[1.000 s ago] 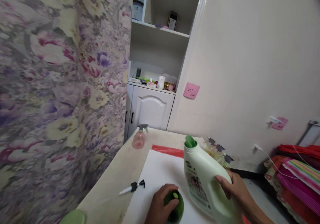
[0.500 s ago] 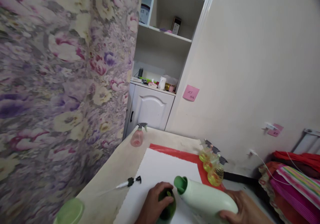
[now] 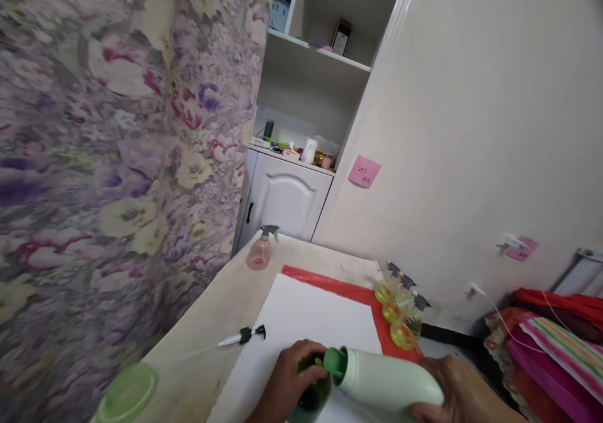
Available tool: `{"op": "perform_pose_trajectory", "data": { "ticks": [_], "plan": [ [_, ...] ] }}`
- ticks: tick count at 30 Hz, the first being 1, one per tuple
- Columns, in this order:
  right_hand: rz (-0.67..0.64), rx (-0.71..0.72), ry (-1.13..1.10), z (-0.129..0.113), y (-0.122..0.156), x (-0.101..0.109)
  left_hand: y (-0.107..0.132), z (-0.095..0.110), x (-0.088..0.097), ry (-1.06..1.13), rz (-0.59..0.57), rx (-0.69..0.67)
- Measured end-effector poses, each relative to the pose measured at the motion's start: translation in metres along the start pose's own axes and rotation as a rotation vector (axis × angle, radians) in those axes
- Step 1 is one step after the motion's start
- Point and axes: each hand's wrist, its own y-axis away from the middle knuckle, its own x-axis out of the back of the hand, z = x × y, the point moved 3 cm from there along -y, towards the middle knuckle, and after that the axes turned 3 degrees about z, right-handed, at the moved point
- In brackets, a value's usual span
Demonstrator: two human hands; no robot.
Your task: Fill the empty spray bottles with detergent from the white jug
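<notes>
My left hand [image 3: 298, 368] is wrapped round the neck of a dark green bottle [image 3: 311, 399] near the front edge of the view. With my right hand [image 3: 447, 385] I grip the base of a pale green bottle [image 3: 391, 378], which is tipped nearly level. Its darker green spout [image 3: 335, 361] points left and sits right at the mouth of the dark bottle; whether they touch I cannot tell. A black and white pump head [image 3: 242, 335] with a thin tube lies to the left. At lower left is a light green lid [image 3: 128, 390].
White paper [image 3: 306, 303] lies over a red sheet [image 3: 330, 286] on the table [image 3: 207, 316]. A pink spray bottle [image 3: 259, 251] stands at the far left corner. Several spray bottles with yellow liquid [image 3: 405, 329] line the right edge. A floral curtain [image 3: 117, 159] hangs on the left.
The pale green bottle has shifted slightly left and is now closer to level, its spout nearer the dark bottle's mouth. My left hand keeps its hold. The camera view has shifted a little.
</notes>
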Motion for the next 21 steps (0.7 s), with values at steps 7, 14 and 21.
{"op": "perform_pose_trajectory", "data": {
  "ticks": [7,14,21],
  "plan": [
    [0.011,0.043,0.068,-0.007,-0.006,0.005,0.001,0.002,0.0,-0.01,0.002,0.005],
    [-0.017,0.053,0.147,-0.021,-0.007,0.019,0.0,0.004,-0.003,-0.028,-0.004,-0.032],
    [-0.052,0.033,0.195,-0.027,-0.01,0.027,-0.001,0.003,-0.004,-0.037,0.011,-0.03]
  ]
}}
